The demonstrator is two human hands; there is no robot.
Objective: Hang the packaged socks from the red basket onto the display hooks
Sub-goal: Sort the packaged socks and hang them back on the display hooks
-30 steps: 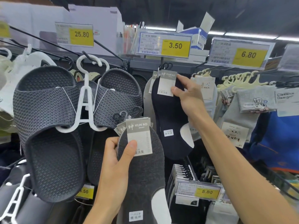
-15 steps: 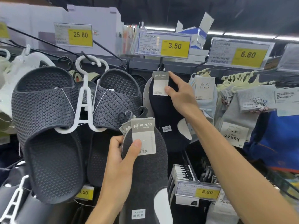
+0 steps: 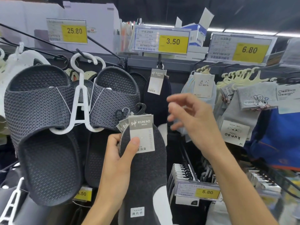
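Several sock packs (image 3: 143, 169) gripped upright in left hand (image 3: 116, 164), hangers (image 3: 140, 108) up; right hand (image 3: 194, 117) empty, loose-fingered, nearer display hook (image 3: 159, 64) above.

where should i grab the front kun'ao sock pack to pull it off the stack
Pinch the grey card header below its black hook, coming from the right: that edge is bare, while the left hand pins the card's lower left with its thumb. The right hand is free.
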